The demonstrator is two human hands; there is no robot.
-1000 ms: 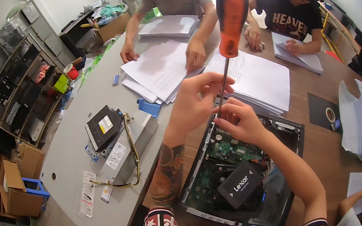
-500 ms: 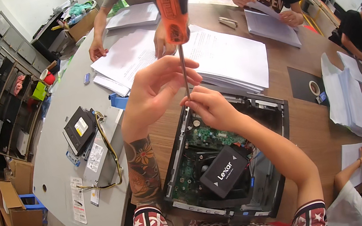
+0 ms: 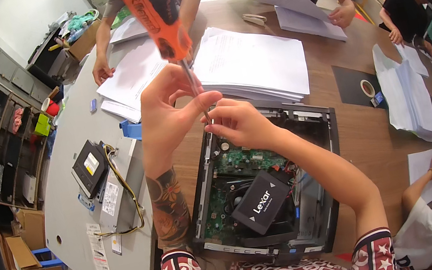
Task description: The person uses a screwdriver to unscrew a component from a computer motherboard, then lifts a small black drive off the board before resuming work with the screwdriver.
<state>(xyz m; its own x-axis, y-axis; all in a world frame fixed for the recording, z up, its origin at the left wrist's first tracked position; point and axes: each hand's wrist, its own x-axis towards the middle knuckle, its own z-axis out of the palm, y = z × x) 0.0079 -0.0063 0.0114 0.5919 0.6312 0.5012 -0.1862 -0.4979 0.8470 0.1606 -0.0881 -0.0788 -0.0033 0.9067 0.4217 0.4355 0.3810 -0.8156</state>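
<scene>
Open worktop [image 3: 360,150] leaves a way between the computer case [image 3: 242,249] and the papers [image 3: 408,101] at right; the left hand [image 3: 168,111] and tilted screwdriver [image 3: 159,26] crowd the case's far left corner, and a thick paper stack [image 3: 253,65] stands just beyond

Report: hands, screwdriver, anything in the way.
Left hand around steel-shafted orange-and-black screwdriver. Right hand at its lower end, exact grip unclear. In the way: right hand masks the tip, near open black rectangular computer case.

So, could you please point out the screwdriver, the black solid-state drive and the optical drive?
Screwdriver [image 3: 153,22]: head view, on its orange handle.
Black solid-state drive [image 3: 261,202]: head view, middle of its upward face.
Optical drive [image 3: 91,164]: head view, label on its upper face.
</scene>
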